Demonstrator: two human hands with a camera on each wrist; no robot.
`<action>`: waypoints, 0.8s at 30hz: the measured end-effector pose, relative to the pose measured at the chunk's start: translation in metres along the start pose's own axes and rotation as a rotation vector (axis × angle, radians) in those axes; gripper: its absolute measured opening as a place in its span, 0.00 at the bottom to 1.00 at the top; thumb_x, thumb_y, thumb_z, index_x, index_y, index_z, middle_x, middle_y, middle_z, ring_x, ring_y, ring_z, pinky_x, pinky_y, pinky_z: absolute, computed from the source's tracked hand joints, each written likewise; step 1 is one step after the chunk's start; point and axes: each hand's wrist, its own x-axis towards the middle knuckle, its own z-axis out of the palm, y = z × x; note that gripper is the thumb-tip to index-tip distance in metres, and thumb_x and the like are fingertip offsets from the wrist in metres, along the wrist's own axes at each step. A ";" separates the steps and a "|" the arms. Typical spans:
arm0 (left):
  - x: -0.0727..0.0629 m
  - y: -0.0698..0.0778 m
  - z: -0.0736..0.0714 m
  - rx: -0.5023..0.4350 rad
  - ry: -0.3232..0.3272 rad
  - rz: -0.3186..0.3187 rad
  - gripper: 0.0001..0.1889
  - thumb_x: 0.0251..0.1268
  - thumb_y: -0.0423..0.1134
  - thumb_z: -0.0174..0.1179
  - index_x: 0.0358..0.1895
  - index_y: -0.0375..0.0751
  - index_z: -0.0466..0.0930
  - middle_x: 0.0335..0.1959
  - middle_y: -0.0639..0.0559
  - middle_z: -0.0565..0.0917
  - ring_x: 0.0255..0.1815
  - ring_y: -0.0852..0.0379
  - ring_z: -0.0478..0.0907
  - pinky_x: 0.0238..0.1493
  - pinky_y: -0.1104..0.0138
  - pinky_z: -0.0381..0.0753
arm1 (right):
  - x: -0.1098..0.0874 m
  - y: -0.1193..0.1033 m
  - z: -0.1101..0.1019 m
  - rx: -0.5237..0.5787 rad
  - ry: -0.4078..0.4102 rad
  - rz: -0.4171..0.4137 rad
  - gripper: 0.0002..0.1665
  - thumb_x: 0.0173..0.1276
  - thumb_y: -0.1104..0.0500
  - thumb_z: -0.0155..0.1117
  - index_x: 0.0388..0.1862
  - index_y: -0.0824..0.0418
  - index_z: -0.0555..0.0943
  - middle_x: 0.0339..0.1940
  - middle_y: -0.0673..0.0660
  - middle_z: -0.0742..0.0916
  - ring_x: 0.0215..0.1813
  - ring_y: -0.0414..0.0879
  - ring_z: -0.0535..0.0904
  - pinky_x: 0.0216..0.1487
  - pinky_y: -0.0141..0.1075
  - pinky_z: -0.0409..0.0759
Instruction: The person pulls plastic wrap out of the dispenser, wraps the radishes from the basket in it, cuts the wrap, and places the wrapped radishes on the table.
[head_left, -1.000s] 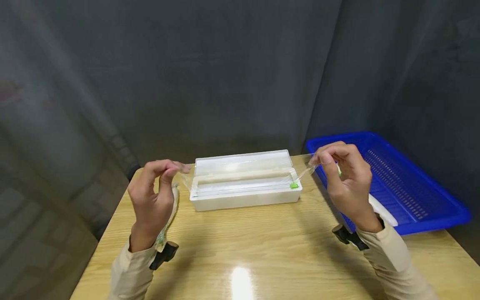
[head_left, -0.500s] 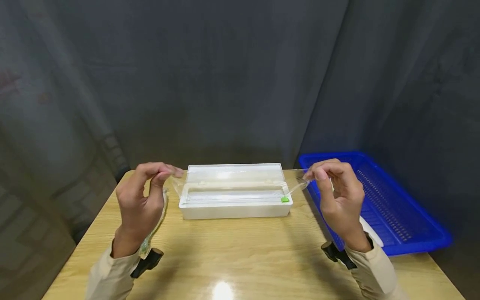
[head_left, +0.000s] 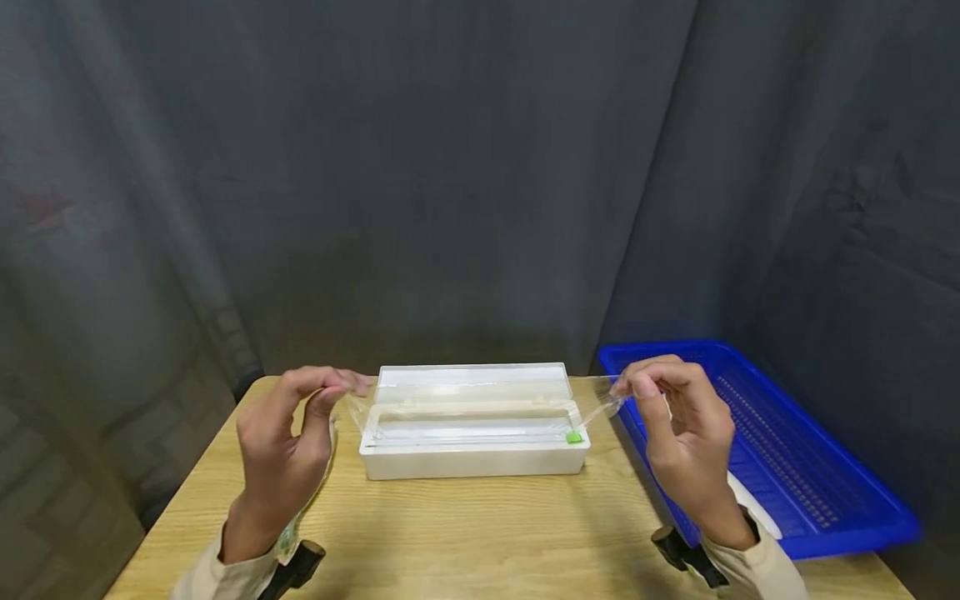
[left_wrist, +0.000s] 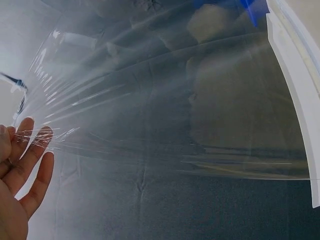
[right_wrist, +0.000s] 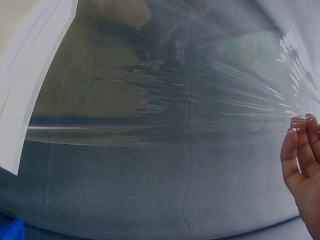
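Room before white box; film blocks above, blue basket right.

— What's my base out there, from the head feed?
— I've got a surface in pale wood, its grain running mostly side to side.
— And what do I log as lying on it?
— A white box near the far edge, its long side roughly along that edge, the lid open at the back.
— To the right of it?
— I see a blue basket, set at a slant and apart from the box.
— Left side?
— A slim, pale thing with some green toward its near end. Much of it is hidden from me, so I can't say what it is.
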 end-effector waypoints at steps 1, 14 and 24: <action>0.001 0.000 0.001 -0.009 0.006 0.010 0.21 0.76 0.39 0.61 0.30 0.21 0.77 0.24 0.39 0.85 0.37 0.61 0.89 0.45 0.79 0.81 | 0.001 0.000 0.000 0.004 0.001 -0.004 0.12 0.78 0.74 0.55 0.36 0.87 0.71 0.35 0.63 0.85 0.43 0.43 0.85 0.50 0.26 0.82; 0.016 -0.004 0.002 -0.030 0.061 0.051 0.19 0.75 0.36 0.63 0.29 0.20 0.77 0.23 0.37 0.83 0.36 0.59 0.90 0.47 0.77 0.83 | 0.015 0.006 0.007 0.045 0.035 -0.046 0.13 0.77 0.74 0.57 0.33 0.85 0.72 0.34 0.60 0.86 0.40 0.46 0.85 0.49 0.28 0.83; 0.021 -0.005 0.008 -0.049 0.072 0.057 0.17 0.75 0.33 0.64 0.29 0.21 0.77 0.23 0.36 0.82 0.34 0.56 0.89 0.47 0.75 0.84 | 0.015 0.001 0.004 0.018 0.084 -0.036 0.13 0.77 0.74 0.57 0.34 0.86 0.72 0.34 0.63 0.86 0.41 0.43 0.86 0.48 0.27 0.83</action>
